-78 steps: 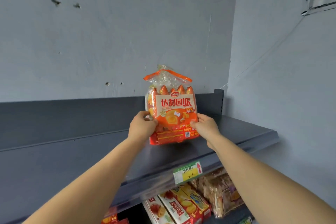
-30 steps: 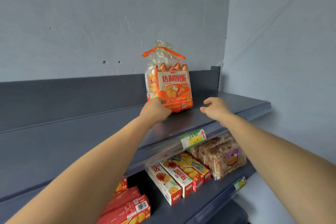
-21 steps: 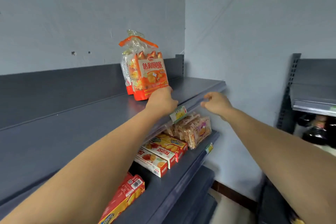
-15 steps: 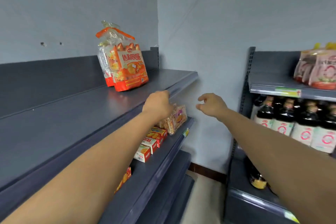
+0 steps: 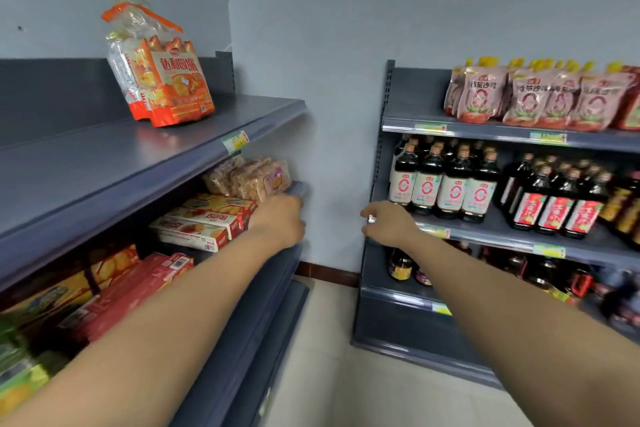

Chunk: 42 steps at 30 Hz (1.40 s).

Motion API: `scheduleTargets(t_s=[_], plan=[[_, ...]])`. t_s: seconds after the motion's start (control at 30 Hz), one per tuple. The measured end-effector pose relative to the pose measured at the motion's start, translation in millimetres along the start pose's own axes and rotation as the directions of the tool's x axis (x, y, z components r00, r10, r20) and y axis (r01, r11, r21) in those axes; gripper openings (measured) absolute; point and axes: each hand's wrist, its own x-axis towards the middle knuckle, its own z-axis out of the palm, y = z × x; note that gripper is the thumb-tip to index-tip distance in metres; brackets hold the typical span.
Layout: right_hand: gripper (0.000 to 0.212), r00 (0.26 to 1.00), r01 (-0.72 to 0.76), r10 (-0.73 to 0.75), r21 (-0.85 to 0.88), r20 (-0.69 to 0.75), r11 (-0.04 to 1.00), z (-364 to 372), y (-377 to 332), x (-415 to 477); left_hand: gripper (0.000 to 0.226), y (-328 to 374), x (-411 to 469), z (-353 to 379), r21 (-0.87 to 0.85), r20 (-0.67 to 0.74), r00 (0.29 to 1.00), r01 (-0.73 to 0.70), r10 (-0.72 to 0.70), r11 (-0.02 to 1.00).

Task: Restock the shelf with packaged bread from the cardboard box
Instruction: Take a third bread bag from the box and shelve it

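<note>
Orange bread pkg (image 5: 169, 80) released on shelf (image 5: 104, 156), L grip (image 5: 278, 222), R grip (image 5: 388, 224) withdrawn

Packaged bread (image 5: 175, 87): orange printed bag with large white characters. The clear plastic top is gathered under an orange seal strip. Stands upright, slightly turned, at 10 o'clock in view.
Second pack (image 5: 121, 69): same type, upright, touching the first at its 9 o'clock and partly hidden behind it.
Top shelf (image 5: 104, 156): dark blue-grey metal with a flat deck. Both packs stand near its back panel, toward the far end.
</note>
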Motion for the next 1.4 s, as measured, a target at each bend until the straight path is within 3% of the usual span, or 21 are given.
scheduleTargets(t_s=[0.37, 0.47, 0.57, 0.73, 0.93, 1.17, 1.4], plan=[[0.041, 0.992, -0.072, 0.080, -0.089, 0.096, 0.993, 32.1, 74.3, -171.1, 0.022, 75.1, -138.3, 55.9, -0.015, 0.165, 0.985, -0.039, 0.041, 0.999], [0.043, 0.988, -0.120, 0.128, -0.088, 0.087, 0.989, 37.6, 88.8, -207.5, 0.028, 89.8, -170.6, 67.8, -0.011, 0.201, 0.978, -0.059, 0.060, 0.998], [0.045, 0.975, -0.183, 0.191, -0.079, 0.116, 0.980, 48.2, 102.4, -244.6, 0.020, 104.2, -202.3, 81.1, -0.015, 0.247, 0.965, -0.086, 0.087, 0.996], [0.046, 0.951, -0.266, 0.273, -0.063, 0.147, 0.962, 75.9, 130.5, -310.5, 0.036, 130.6, -265.0, 111.2, -0.059, 0.313, 0.945, -0.078, 0.093, 0.995], [0.045, 0.922, -0.332, 0.340, -0.074, 0.185, 0.940, 102.6, 172.6, -381.1, 0.037, 169.9, -334.6, 146.7, -0.077, 0.409, 0.906, -0.085, 0.109, 0.993], [0.048, 0.912, -0.313, 0.318, -0.064, 0.260, 0.948, 122.4, 245.2, -422.5, 0.032, 232.0, -376.3, 200.7, -0.084, 0.478, 0.878, 0.004, 0.037, 0.996], [0.050, 0.846, -0.280, 0.305, -0.122, 0.437, 0.952, 153.4, 339.6, -450.2, 0.030, 310.5, -406.3, 284.6, -0.063, 0.582, 0.811, 0.118, -0.059, 0.991]])
